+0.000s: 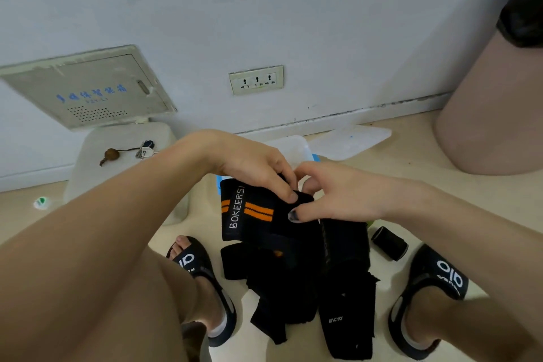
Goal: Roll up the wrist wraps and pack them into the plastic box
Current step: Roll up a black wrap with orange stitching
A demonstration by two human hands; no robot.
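Both hands are working at the top end of a black wrap [249, 211] with orange stripes, held above the floor [396, 173] between the feet. Left hand [252, 164] is curling its fingers over the wrap's upper edge, pinching it. Right hand [332, 194] is gripping the same end from the right side, thumb lying on the fabric. The rest of the wraps are hanging and piling in a loose black heap [308, 288] on the floor between the two sandals. One rolled wrap [389, 242] is lying on the floor just right of the heap, near the right sandal [432, 297]. Box [293, 147] is sitting behind the hands, close to the wall edge, mostly hidden. Its lid [349, 141] is lying flat beside it to the right. Open floor is showing between lid and bin [493, 114].
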